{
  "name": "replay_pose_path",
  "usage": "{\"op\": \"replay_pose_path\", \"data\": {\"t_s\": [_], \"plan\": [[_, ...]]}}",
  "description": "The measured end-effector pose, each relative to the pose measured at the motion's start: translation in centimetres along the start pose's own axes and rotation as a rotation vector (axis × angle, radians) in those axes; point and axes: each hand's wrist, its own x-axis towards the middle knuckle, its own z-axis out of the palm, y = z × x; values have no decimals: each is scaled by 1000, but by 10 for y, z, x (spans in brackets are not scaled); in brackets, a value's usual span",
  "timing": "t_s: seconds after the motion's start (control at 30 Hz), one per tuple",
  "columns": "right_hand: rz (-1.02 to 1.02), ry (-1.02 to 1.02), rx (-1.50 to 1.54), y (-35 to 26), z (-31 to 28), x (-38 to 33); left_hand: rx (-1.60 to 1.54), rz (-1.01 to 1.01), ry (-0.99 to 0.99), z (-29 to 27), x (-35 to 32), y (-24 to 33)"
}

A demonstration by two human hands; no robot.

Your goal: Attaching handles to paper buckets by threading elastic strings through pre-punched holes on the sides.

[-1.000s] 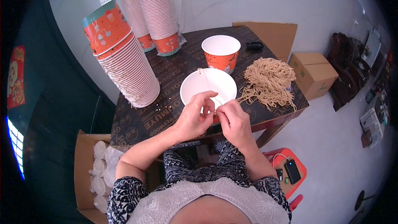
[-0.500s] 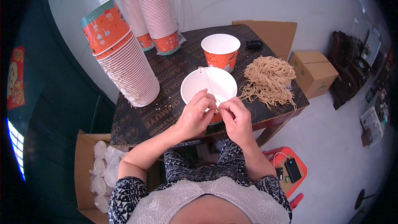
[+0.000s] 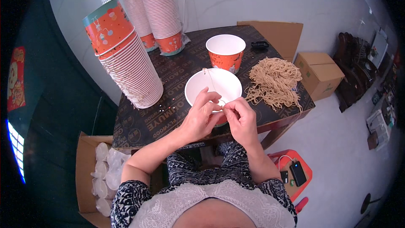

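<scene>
An orange paper bucket with a white inside (image 3: 200, 88) stands on the dark table (image 3: 143, 122) in front of me. My left hand (image 3: 200, 117) and my right hand (image 3: 241, 121) meet at its near rim. Both pinch a thin tan string (image 3: 212, 85) that runs across the bucket's mouth to its far rim. A heap of the same tan strings (image 3: 274, 80) lies on the table to the right of the bucket. A second orange bucket (image 3: 225, 50) stands upright just behind.
A leaning stack of buckets (image 3: 128, 65) fills the table's left side, and two more stacks (image 3: 162, 17) stand at the back. Cardboard boxes (image 3: 318, 74) sit on the floor to the right. A box of clear cups (image 3: 101, 173) is lower left, a red stool (image 3: 295, 173) lower right.
My hands have stayed together at the bucket's near rim, shifting slightly. The string, which led off toward the heap on the right, now lies across the bucket's mouth.
</scene>
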Motion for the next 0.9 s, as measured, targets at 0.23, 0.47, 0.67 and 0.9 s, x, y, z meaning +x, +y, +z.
{"op": "replay_pose_path", "data": {"t_s": [0.23,0.47,0.67,0.9], "plan": [[-104,12,-92,6,-6,6,49,15,-15,0,1,1],[-180,71,-333,18,-12,20,161,55,-107,-5,-1,1],[-205,44,-468,21,-12,21,165,125,-137,-12,-3,0],[-240,-148,-396,10,-21,13,248,-235,213,-14,-35,-2]]}}
